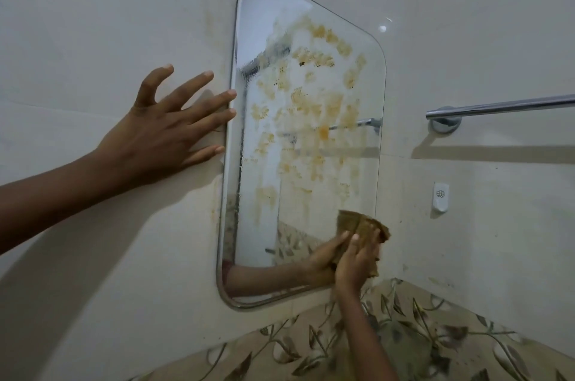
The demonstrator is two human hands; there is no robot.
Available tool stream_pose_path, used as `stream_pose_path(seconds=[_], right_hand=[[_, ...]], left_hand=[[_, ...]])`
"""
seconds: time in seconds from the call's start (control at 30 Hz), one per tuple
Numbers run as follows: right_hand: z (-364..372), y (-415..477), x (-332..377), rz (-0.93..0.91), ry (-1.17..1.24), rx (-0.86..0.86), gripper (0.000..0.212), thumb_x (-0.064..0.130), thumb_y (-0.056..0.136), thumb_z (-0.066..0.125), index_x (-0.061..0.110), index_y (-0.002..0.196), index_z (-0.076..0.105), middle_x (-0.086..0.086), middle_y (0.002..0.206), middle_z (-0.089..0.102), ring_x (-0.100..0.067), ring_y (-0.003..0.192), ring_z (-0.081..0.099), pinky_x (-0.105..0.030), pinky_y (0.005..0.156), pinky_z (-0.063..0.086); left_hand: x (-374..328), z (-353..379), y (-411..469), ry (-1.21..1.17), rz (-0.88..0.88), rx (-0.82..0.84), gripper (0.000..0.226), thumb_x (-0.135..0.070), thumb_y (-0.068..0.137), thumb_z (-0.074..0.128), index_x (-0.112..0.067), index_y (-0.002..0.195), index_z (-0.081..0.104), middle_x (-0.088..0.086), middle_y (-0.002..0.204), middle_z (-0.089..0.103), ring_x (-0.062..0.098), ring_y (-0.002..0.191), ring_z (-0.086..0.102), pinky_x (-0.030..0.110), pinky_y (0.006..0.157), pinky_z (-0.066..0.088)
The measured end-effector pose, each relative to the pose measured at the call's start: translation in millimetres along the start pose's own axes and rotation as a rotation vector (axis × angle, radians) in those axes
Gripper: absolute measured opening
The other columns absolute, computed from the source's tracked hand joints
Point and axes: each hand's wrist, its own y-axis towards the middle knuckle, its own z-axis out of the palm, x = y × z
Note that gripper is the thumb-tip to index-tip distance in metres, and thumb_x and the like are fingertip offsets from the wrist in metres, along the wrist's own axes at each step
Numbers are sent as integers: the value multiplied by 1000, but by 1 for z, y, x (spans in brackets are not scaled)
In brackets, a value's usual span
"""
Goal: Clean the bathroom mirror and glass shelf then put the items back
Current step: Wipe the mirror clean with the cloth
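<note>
Wiping a stained mirror [311, 138] with a cloth [362, 225].
The right hand [357, 259] grips the brown cloth and presses it on the mirror's lower right corner. The left hand [161, 134] lies spread flat on the wall [93, 22], fingertips at the mirror's left edge. Yellow smears cover the upper glass. A towel rail [497, 106] hangs to the right.

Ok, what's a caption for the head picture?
Right hand presses a brown cloth on the stained mirror, left hand spread beside it.
</note>
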Motion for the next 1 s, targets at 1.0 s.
stream_pose_path(seconds=[1.0], right_hand=[[15,-147,68,-772,75,505,45,40,98,27,43,142,26,21,156,9,-19,146,-4,-31,117,-10]], left_hand=[[-2,-3,-1,-122,-15,-18,49,-34,102,17,-18,147,27,4,156,24,30,144,21,44,115,-1]])
